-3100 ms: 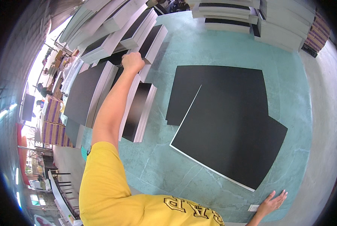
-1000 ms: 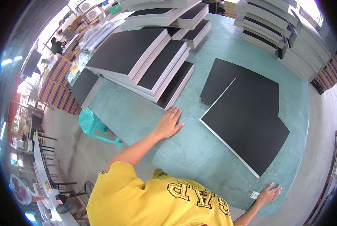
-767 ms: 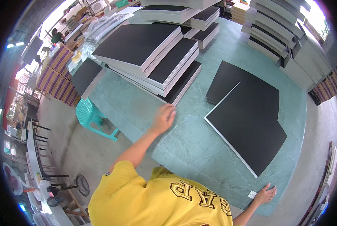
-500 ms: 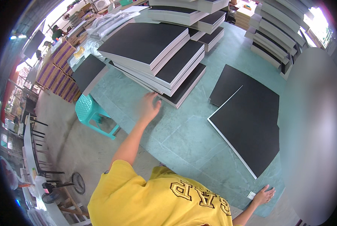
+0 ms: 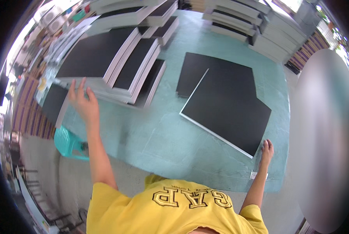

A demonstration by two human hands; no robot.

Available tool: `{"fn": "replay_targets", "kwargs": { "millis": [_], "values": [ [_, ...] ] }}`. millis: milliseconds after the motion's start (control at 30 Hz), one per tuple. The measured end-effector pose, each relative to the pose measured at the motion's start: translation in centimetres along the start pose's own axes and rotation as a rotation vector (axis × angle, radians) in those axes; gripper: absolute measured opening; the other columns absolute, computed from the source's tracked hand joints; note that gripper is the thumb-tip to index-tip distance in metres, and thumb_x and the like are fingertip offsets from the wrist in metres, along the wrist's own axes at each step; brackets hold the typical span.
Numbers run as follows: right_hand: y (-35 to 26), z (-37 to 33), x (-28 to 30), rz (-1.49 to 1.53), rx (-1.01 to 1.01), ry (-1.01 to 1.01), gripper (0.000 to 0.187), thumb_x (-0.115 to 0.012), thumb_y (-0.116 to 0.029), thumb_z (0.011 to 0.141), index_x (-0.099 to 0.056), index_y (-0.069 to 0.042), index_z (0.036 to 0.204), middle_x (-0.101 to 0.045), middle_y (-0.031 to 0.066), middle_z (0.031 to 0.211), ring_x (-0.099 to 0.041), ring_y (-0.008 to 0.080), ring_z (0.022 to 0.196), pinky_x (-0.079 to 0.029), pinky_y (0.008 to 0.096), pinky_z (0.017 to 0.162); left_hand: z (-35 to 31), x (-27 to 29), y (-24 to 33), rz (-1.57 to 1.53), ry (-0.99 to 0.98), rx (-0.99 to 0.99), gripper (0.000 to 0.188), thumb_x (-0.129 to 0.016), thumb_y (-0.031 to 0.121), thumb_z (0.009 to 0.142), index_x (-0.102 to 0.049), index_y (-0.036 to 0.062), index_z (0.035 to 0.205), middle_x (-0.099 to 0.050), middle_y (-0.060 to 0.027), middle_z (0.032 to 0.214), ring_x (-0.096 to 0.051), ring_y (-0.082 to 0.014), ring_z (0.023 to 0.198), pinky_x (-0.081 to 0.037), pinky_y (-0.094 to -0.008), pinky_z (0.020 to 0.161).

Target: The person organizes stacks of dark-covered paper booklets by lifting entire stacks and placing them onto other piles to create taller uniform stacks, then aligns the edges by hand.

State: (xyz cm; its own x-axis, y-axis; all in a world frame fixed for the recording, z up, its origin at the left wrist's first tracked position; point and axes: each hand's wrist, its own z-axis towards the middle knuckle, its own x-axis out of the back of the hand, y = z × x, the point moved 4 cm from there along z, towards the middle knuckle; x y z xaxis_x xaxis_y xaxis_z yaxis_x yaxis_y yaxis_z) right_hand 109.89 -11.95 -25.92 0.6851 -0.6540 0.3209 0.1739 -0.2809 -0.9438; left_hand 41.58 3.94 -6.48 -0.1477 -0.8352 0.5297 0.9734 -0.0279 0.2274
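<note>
A stack of black-topped boards with white edges (image 5: 100,54) stands at the left of the table. My left hand (image 5: 85,105) is at its near side, fingers spread, the tips over the white edge of the upper boards; I cannot tell whether they touch. Right of the middle, a black board with a white edge (image 5: 225,105) lies flat, partly over another black board (image 5: 194,66). Beside its near right edge is my right hand (image 5: 267,151), fingers loosely bent and nothing visible in them. A small white label (image 5: 253,175) lies by my right wrist.
More boards are stacked at the back left (image 5: 123,15) and back right (image 5: 233,19) of the green table (image 5: 155,136). A single dark sheet (image 5: 54,102) juts past the left edge, above a turquoise stool (image 5: 68,143). A blurred grey oval covers the far right.
The view has turned to the right. My left hand has moved left along the stack's near side. My right hand has gone from the table's near corner up to the flat black board.
</note>
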Motion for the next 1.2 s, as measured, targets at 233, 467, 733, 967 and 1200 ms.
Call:
{"fn": "replay_targets", "kwargs": {
  "millis": [233,467,733,967,1200],
  "values": [
    [-4.7,1.0,-5.1,0.391,-0.389,-0.129,0.035,-0.058,-0.027,0.085,-0.059,0.001,0.108,-0.063,0.0091,0.093,-0.059,0.0183,0.084,-0.047,0.0332,0.077,-8.3,-9.0,20.4,-0.669,-0.786,-0.161,0.049,-0.062,0.032,0.082,-0.053,0.0007,0.118,-0.055,-0.0197,0.115,-0.051,-0.0345,0.109,-0.037,-0.0415,0.095],
    [-8.4,2.0,-8.1,0.421,0.055,-0.183,0.053,-0.068,-0.025,0.080,-0.049,0.006,0.119,-0.061,0.0116,0.107,-0.057,0.0180,0.095,-0.045,0.0318,0.084,-13.7,-18.1,19.8,-0.718,-1.006,0.392,0.061,-0.063,0.040,0.081,-0.048,-0.0021,0.122,-0.054,-0.0232,0.116,-0.051,-0.0336,0.109,-0.038,-0.0393,0.093],
    [-19.6,12.7,-12.7,-0.054,0.029,-0.254,0.057,-0.071,-0.031,0.077,-0.051,0.006,0.116,-0.062,0.0180,0.101,-0.062,0.0246,0.090,-0.050,0.0349,0.078,-5.1,-20.5,20.6,-0.678,-0.971,0.425,0.063,-0.067,0.037,0.078,-0.048,-0.0087,0.117,-0.051,-0.0262,0.121,-0.052,-0.0342,0.110,-0.041,-0.0384,0.090],
    [-11.1,16.7,-20.6,-0.767,0.061,0.016,0.073,-0.068,-0.051,0.071,-0.050,0.004,0.114,-0.053,0.0226,0.113,-0.051,0.0365,0.107,-0.043,0.0421,0.089,-8.2,-27.0,19.7,-0.473,-0.972,0.293,0.084,-0.069,0.049,0.071,-0.042,-0.0099,0.124,-0.050,-0.0315,0.120,-0.048,-0.0408,0.114,-0.040,-0.0421,0.094],
    [-10.3,10.4,-19.9,-0.642,-0.114,0.093,0.064,-0.068,-0.044,0.073,-0.050,0.002,0.113,-0.048,0.0218,0.116,-0.045,0.0366,0.111,-0.039,0.0427,0.094,-8.6,-28.4,18.1,-0.894,-0.986,0.673,0.056,-0.063,0.041,0.082,-0.060,-0.0107,0.105,-0.064,-0.0150,0.101,-0.060,-0.0235,0.090,-0.045,-0.0333,0.082]
  ]
}}
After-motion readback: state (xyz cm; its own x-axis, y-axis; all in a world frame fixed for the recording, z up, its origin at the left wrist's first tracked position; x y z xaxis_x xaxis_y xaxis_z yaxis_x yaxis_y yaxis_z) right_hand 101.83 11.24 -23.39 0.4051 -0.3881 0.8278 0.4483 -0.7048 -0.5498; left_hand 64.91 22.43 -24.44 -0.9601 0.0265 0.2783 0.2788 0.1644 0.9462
